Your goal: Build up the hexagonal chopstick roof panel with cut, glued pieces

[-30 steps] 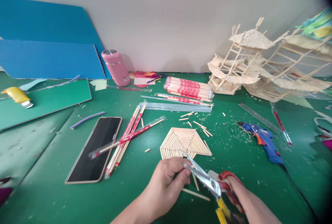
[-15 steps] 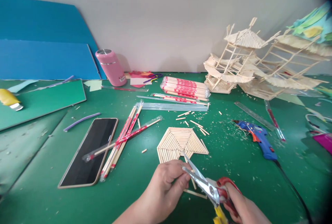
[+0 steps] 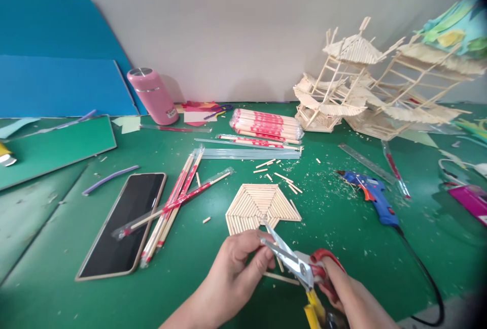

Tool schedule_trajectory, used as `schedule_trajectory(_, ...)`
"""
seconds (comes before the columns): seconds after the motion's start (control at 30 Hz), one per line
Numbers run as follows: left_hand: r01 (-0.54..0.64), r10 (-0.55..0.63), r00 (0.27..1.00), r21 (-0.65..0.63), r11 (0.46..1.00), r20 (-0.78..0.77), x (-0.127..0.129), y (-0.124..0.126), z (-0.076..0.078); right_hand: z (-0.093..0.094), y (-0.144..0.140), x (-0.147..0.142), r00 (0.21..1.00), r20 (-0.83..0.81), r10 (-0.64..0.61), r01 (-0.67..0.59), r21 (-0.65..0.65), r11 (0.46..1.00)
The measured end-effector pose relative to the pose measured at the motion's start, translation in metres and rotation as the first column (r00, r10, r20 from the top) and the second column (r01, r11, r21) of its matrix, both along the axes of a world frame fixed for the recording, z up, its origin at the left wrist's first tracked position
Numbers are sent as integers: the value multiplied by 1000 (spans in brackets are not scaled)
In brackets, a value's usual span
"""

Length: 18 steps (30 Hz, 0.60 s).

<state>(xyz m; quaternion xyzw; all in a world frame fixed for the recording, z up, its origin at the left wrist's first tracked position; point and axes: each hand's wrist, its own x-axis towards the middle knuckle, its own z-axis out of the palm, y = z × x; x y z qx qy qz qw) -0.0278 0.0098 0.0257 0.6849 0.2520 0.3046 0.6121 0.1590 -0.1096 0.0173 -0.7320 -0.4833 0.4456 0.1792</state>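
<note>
My left hand pinches something small at the blades of a pair of scissors; the piece itself is hidden by the fingers. My right hand grips the scissors' red and yellow handles, blades slightly apart. Just beyond the blade tips lies a flat fan-shaped panel of glued wooden sticks. A thin loose stick lies on the green table under my hands.
A phone and wrapped chopsticks lie to the left. A chopstick bundle, a pink bottle and blue boards stand at the back. A blue glue gun with cord, a ruler and stick-built models are on the right.
The view has swung right, so everything on the table sits further left in frame. My hands keep the same grip, with the scissors still at my left fingertips.
</note>
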Motion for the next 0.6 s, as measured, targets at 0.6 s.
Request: schedule_trajectory(0.6,250,-80,954,-625,740,287,-4,5,-6,-3,-6,-4,997,83,-2,-11,153,988)
